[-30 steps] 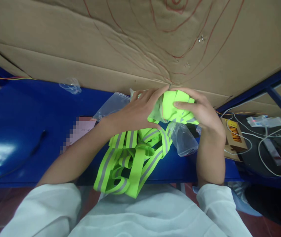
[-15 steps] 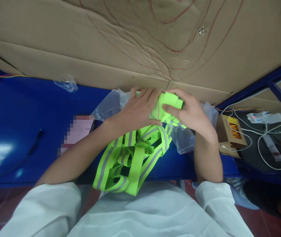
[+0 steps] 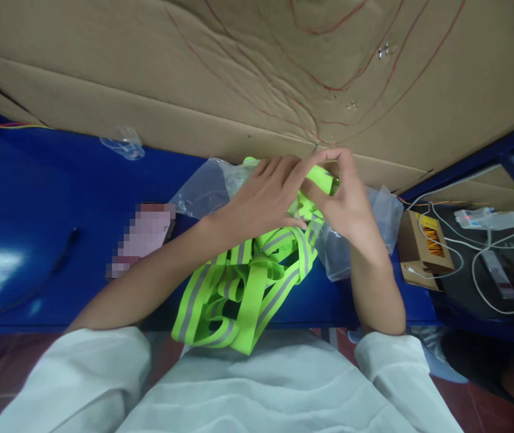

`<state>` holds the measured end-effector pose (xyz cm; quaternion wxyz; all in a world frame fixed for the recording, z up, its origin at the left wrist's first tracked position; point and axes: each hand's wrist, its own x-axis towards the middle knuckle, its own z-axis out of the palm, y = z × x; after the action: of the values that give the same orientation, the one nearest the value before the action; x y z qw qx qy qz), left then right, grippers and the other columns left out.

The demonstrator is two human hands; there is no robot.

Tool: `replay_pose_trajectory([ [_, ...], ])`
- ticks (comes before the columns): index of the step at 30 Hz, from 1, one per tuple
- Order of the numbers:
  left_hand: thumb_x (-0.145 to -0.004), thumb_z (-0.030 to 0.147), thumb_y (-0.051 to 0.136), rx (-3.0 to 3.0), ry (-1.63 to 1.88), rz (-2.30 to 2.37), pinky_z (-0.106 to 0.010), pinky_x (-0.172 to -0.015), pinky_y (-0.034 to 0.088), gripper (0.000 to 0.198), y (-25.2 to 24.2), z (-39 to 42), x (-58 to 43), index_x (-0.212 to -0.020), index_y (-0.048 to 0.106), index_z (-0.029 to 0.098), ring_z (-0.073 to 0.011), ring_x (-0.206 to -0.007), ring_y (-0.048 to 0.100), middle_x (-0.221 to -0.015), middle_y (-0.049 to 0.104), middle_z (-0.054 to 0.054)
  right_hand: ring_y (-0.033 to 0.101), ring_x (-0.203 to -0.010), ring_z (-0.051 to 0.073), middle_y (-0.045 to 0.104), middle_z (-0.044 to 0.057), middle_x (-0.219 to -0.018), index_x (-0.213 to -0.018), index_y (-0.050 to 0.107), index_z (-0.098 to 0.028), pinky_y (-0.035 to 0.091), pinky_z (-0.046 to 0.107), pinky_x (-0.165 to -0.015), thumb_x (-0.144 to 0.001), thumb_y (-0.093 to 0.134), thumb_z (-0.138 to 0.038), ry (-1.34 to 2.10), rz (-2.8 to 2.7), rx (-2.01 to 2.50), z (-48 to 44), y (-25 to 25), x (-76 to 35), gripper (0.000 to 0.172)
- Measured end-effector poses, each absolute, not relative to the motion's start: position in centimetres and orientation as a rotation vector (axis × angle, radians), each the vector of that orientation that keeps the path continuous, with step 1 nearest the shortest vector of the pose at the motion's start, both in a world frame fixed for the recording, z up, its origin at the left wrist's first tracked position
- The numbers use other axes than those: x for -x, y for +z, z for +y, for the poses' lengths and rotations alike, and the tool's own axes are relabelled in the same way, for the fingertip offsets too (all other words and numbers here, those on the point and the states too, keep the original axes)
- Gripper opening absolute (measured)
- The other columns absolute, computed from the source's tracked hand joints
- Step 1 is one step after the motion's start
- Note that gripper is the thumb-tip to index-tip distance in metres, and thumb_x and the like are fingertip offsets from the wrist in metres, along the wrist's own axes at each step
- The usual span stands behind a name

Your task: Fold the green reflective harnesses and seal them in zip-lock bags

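Note:
Fluorescent yellow-green reflective straps point(image 3: 257, 288) with grey stripes hang in loose loops over the front edge of the blue table. Their upper part is gathered into a folded bundle between my hands. My left hand point(image 3: 268, 198) lies across the bundle from the left, fingers closed over it and thumb below. Curled around the bundle's right end is my right hand point(image 3: 344, 204), with its thumb against the folds and its forefinger arched over the top toward my left knuckles. Some fingertips are hidden. Clear plastic bags point(image 3: 205, 186) lie under and beside the bundle.
A phone point(image 3: 146, 234) lies left of my forearm on the blue table point(image 3: 58, 180). Crumpled clear plastic point(image 3: 124, 143) is at the back. A cardboard wall point(image 3: 148, 78) stands behind. To the right are a small carton point(image 3: 423, 246), white cables and a power strip point(image 3: 486, 218).
My right hand's fingers have lifted and arched leftward over the bundle, closer to my left hand. The bundle's folded end is now more covered. The view has shifted slightly.

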<state>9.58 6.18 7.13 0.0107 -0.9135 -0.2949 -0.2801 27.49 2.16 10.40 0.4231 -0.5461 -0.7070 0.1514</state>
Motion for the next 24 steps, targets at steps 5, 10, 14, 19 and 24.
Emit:
replay_pose_trajectory([
  [5,-0.08,0.054,0.087,2.795,-0.852,-0.937,-0.049,-0.11,0.048,0.112,7.6,7.0,-8.9,-0.162,0.022,0.014,-0.0406,-0.135,0.058,-0.148,0.055,-0.023,0.067,-0.109,0.025,0.074,0.006,-0.117,-0.113,0.066,-0.025,0.053,0.043,-0.103,-0.092,0.069,-0.032,0.224,-1.816,1.348,2.0,9.8,-26.1,0.022],
  [10,-0.079,0.056,0.087,2.886,-0.803,-0.98,-0.047,-0.108,0.05,0.119,7.8,7.8,-8.2,-0.167,0.015,0.021,-0.0391,-0.131,0.061,-0.144,0.058,-0.019,0.065,-0.128,0.028,0.07,0.008,-0.139,-0.133,0.066,-0.022,0.049,0.046,-0.112,-0.098,0.063,-0.034,0.372,-2.05,1.336,1.6,10.6,-26.8,0.037],
  [14,-0.085,0.054,0.081,2.856,-0.704,-0.998,-0.051,-0.106,0.048,0.105,7.3,6.9,-9.1,-0.166,0.019,0.026,-0.0405,-0.126,0.06,-0.139,0.058,-0.017,0.065,-0.128,0.03,0.072,0.009,-0.135,-0.131,0.065,-0.021,0.049,0.048,-0.113,-0.093,0.063,-0.026,0.431,-1.984,1.369,2.1,9.4,-26.9,0.038],
  [19,-0.095,0.041,0.07,2.794,-0.664,-0.895,-0.05,-0.104,0.049,0.083,7.8,6.1,-9.3,-0.163,0.025,0.021,-0.0379,-0.126,0.059,-0.139,0.058,-0.018,0.064,-0.127,0.031,0.071,0.013,-0.13,-0.132,0.062,-0.018,0.049,0.049,-0.114,-0.087,0.06,-0.017,0.474,-1.94,1.441,2.9,8.3,-26.0,0.045],
  [24,-0.098,0.027,0.059,2.827,-0.846,-0.924,-0.046,-0.113,0.045,0.076,8.4,7.0,-8.6,-0.165,0.023,0.025,-0.032,-0.139,0.053,-0.152,0.053,-0.014,0.05,-0.145,0.024,0.061,0.011,-0.148,-0.135,0.065,-0.022,0.036,0.045,-0.128,-0.1,0.052,-0.024,0.523,-2.087,1.185,2.4,9.6,-25.9,0.037],
])
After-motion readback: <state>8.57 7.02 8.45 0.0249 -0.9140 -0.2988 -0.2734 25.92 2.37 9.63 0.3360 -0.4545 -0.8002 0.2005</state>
